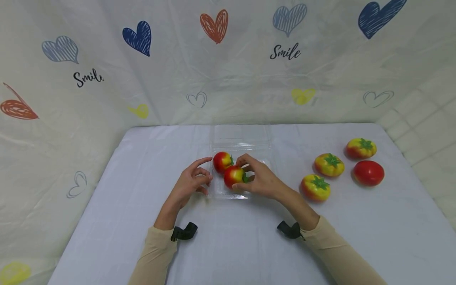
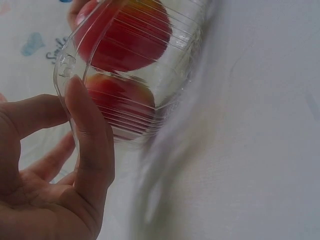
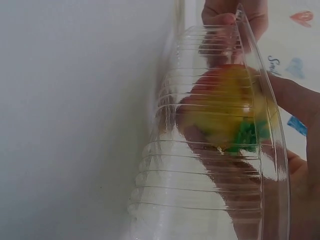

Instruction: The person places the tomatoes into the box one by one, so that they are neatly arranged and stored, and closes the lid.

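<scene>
A clear plastic box (image 1: 231, 194) with ridged sides lies with its lid (image 1: 240, 134) folded back at the far side. Two red-and-yellow tomatoes are in it, the rear tomato (image 1: 221, 161) at the left and the front tomato (image 1: 233, 177) beside it. My right hand (image 1: 261, 178) grips the front tomato, thumb near and fingers behind, its green top towards the palm. At the box's left side, my left hand (image 1: 194, 178) pinches the rim (image 2: 59, 75) between thumb and finger. Ridged plastic partly blurs both tomatoes in the wrist views.
Right of the box sit three ribbed yellow-red tomatoes (image 1: 329, 164) with green tops and one plain red tomato (image 1: 368, 173). A white cloth (image 1: 228, 245) covers the table. Behind it hangs a pale curtain (image 1: 242, 71) printed with hearts.
</scene>
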Action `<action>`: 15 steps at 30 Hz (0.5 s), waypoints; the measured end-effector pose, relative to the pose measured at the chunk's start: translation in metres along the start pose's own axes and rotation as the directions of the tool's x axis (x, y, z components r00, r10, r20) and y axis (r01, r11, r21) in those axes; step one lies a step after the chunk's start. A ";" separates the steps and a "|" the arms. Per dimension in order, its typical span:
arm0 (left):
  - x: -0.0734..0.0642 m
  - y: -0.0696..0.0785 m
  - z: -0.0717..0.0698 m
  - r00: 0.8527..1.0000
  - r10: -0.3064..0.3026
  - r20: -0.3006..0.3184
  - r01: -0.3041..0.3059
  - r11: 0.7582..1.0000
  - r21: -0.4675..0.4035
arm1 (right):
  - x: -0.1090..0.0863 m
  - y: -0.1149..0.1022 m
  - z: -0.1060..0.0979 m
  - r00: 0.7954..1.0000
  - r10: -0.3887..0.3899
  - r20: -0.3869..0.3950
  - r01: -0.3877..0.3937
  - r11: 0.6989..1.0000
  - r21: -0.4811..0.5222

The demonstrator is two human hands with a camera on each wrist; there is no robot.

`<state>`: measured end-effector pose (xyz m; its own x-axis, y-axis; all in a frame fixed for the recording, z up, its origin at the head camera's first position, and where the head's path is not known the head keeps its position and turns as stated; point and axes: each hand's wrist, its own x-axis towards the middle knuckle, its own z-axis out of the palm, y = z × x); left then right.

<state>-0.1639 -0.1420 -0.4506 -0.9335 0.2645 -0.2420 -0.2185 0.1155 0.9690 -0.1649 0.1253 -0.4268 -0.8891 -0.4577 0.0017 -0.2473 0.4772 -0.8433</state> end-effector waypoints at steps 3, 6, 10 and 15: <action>0.001 -0.001 0.000 1.000 0.001 -0.001 -0.001 1.000 0.003 | 0.000 0.000 0.000 1.000 -0.008 0.016 0.009 1.000 -0.017; 0.001 -0.001 0.000 1.000 0.002 -0.003 -0.002 1.000 0.001 | -0.001 -0.001 0.000 0.999 -0.026 0.028 0.027 0.999 -0.021; 0.000 -0.001 0.001 1.000 0.004 -0.004 -0.004 1.000 0.001 | -0.002 -0.001 0.000 0.998 -0.050 0.040 0.050 0.998 -0.021; -0.001 -0.001 0.001 1.000 0.000 -0.010 0.000 1.000 0.000 | -0.002 0.000 0.002 0.997 -0.051 0.063 0.054 0.997 -0.049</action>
<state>-0.1626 -0.1413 -0.4512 -0.9364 0.2551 -0.2412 -0.2183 0.1150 0.9691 -0.1627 0.1247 -0.4278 -0.8495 -0.5274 0.0111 -0.3134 0.4877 -0.8148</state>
